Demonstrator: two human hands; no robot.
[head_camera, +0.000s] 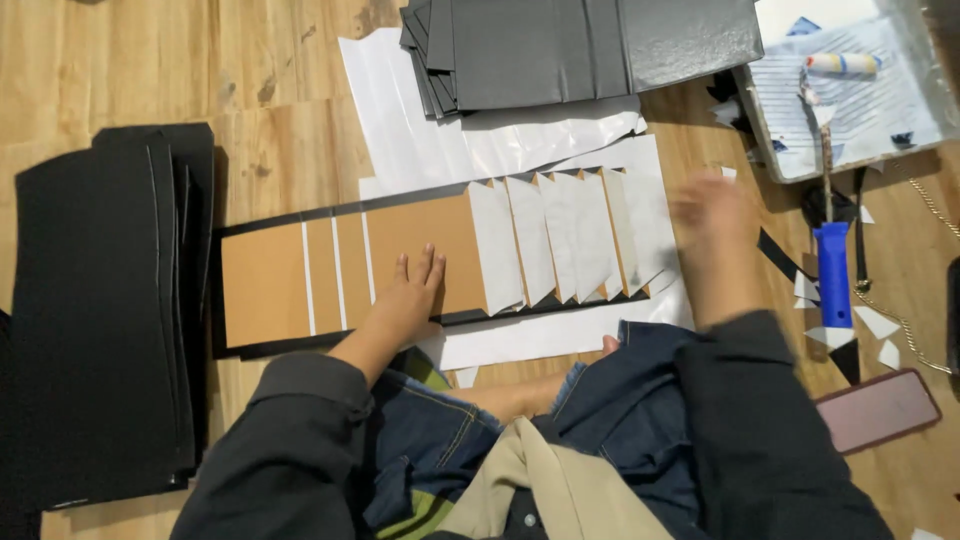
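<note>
Left hand (408, 296) is pressed flat, fingers spread, on brown board (350, 262). Right hand (712, 222) is blurred above white flaps (560, 235); grip cannot be told.

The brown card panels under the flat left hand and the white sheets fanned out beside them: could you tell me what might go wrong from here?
The left hand presses only one brown card panel, so the narrow strips beside it might shift out of line. The right hand is blurred with motion above the fanned white sheets and could disturb them. The blue-handled roller reaches over the tray's rim close by; a sleeve might catch it.
</note>
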